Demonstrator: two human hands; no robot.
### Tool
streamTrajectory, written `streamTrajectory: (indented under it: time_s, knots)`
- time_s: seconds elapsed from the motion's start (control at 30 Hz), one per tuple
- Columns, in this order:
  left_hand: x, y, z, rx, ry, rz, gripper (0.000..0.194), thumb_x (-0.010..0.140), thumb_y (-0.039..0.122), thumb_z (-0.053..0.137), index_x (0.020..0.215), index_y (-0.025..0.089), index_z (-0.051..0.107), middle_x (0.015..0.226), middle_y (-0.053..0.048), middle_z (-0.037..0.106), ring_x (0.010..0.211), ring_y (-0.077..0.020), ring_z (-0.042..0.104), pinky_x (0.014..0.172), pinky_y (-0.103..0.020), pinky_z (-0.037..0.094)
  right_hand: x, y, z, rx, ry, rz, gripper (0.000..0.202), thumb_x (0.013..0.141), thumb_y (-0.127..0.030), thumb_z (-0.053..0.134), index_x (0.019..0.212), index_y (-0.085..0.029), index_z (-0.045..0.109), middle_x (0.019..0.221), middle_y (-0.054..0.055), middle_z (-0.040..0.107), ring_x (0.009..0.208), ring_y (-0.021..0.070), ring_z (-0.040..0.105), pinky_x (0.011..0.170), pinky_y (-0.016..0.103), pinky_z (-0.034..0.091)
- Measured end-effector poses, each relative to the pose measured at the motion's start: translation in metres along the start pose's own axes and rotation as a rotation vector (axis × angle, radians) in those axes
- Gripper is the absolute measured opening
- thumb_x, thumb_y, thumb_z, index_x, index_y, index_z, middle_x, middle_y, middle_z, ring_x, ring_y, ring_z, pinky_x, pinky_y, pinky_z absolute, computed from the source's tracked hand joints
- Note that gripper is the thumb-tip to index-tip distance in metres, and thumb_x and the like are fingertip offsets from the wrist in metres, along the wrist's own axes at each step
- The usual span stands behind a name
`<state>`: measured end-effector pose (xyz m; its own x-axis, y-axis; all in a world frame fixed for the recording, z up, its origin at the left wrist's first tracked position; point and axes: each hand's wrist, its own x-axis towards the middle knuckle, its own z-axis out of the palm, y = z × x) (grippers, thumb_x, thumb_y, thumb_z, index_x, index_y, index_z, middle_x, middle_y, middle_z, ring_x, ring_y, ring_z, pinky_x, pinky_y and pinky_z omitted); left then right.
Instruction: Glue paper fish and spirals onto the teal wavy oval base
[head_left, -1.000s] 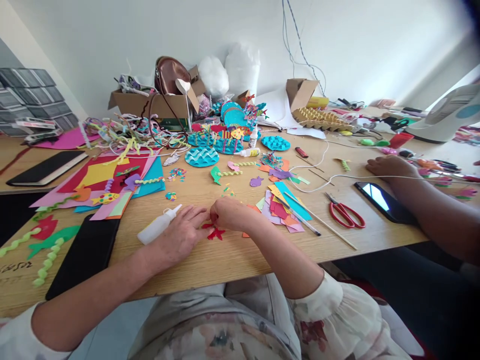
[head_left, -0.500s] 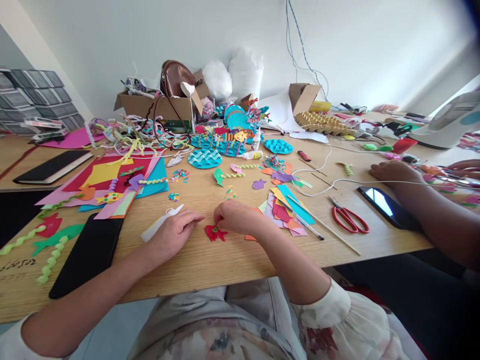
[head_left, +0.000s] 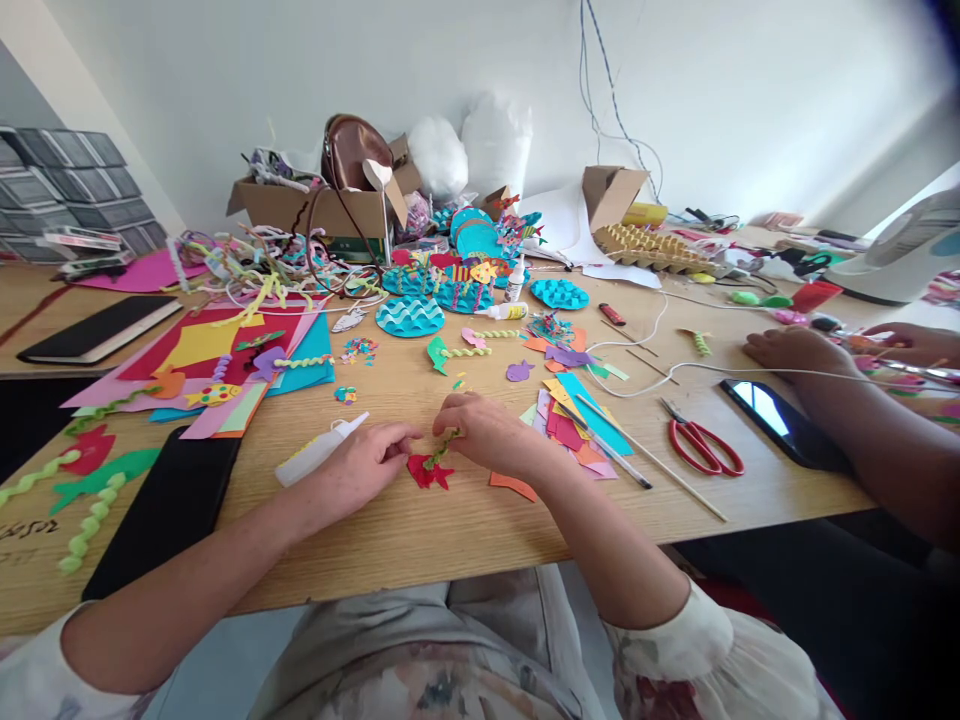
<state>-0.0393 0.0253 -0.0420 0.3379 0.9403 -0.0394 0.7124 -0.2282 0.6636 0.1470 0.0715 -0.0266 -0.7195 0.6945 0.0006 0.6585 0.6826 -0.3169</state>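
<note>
A red paper fish point(head_left: 430, 474) lies flat on the table in front of me. My right hand point(head_left: 480, 432) pinches a green wavy pipe cleaner point(head_left: 442, 448), whose lower end meets the fish's upper side. Just left of the fish, my left hand point(head_left: 367, 460) rests on the table. Its fingers are loosely bent, with the thumb a little apart and nothing visible in them. Behind that hand lies a white glue bottle point(head_left: 307, 455), partly covered by it. An orange paper scrap point(head_left: 513, 486) is close to my right wrist.
Right of me lie paper scraps point(head_left: 566, 425), a pen point(head_left: 619, 452), a wooden stick point(head_left: 675, 470), red-handled scissors point(head_left: 705, 445) and a phone point(head_left: 772, 420). Another person's hand point(head_left: 802, 355) is beyond. Coloured sheets point(head_left: 187, 340) and a black phone-like slab point(head_left: 165, 510) lie left. A white cord point(head_left: 697, 363) crosses the table.
My right hand has lifted slightly, showing more of the green pipe cleaner above the fish. My left hand's fingers have bent and come nearer the fish.
</note>
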Motion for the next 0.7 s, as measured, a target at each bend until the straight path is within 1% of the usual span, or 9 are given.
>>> streamTrajectory:
  time_s: [0.07, 0.13, 0.23, 0.43, 0.6, 0.7]
  knots:
    - [0.002, 0.002, 0.001, 0.001, -0.022, -0.019, 0.037, 0.074, 0.017, 0.045, 0.107, 0.015, 0.062, 0.078, -0.003, 0.066, 0.069, -0.0167, 0.058, 0.063, -0.025, 0.043, 0.0, 0.003, 0.0, -0.031, -0.075, -0.025, 0.025, 0.072, -0.006, 0.057, 0.091, -0.017, 0.069, 0.095, 0.007, 0.063, 0.088, 0.0167, 0.055, 0.066, 0.023, 0.033]
    - [0.004, 0.002, 0.003, -0.011, -0.035, -0.025, 0.036, 0.074, 0.02, 0.048, 0.107, 0.016, 0.062, 0.07, -0.001, 0.062, 0.063, -0.0154, 0.055, 0.057, -0.023, 0.04, 0.0, 0.003, -0.001, -0.04, -0.109, -0.021, 0.024, 0.074, -0.008, 0.057, 0.092, -0.017, 0.069, 0.094, 0.007, 0.063, 0.087, 0.017, 0.055, 0.066, 0.023, 0.033]
    - [0.007, 0.0, 0.006, -0.014, -0.036, -0.023, 0.035, 0.074, 0.021, 0.05, 0.107, 0.018, 0.061, 0.065, 0.001, 0.059, 0.059, -0.0142, 0.052, 0.053, -0.022, 0.037, 0.0, 0.003, -0.001, -0.043, -0.114, -0.003, 0.022, 0.075, -0.009, 0.055, 0.09, -0.017, 0.069, 0.092, 0.006, 0.062, 0.087, 0.0167, 0.054, 0.066, 0.023, 0.033]
    - [0.011, -0.005, 0.011, 0.023, -0.023, -0.008, 0.033, 0.073, 0.017, 0.048, 0.103, 0.021, 0.061, 0.063, 0.003, 0.056, 0.058, -0.0132, 0.05, 0.053, -0.021, 0.034, -0.002, 0.005, 0.001, -0.026, -0.09, -0.003, 0.02, 0.074, -0.007, 0.054, 0.086, -0.017, 0.068, 0.09, 0.006, 0.061, 0.086, 0.0157, 0.053, 0.066, 0.022, 0.032]
    - [0.012, -0.002, 0.01, -0.042, 0.027, -0.01, 0.035, 0.071, 0.017, 0.046, 0.104, 0.02, 0.06, 0.062, 0.003, 0.054, 0.057, -0.0125, 0.048, 0.053, -0.021, 0.035, -0.001, 0.009, 0.004, -0.014, -0.065, -0.035, 0.018, 0.073, -0.006, 0.055, 0.083, -0.016, 0.067, 0.088, 0.006, 0.062, 0.083, 0.0155, 0.053, 0.066, 0.023, 0.032]
    - [0.012, 0.0, 0.008, -0.13, 0.027, -0.019, 0.035, 0.071, 0.019, 0.047, 0.103, 0.019, 0.06, 0.061, 0.004, 0.051, 0.056, -0.0127, 0.047, 0.052, -0.022, 0.034, -0.001, 0.01, 0.004, 0.012, -0.055, -0.065, 0.017, 0.071, -0.004, 0.055, 0.079, -0.015, 0.066, 0.086, 0.005, 0.063, 0.081, 0.015, 0.053, 0.067, 0.023, 0.033]
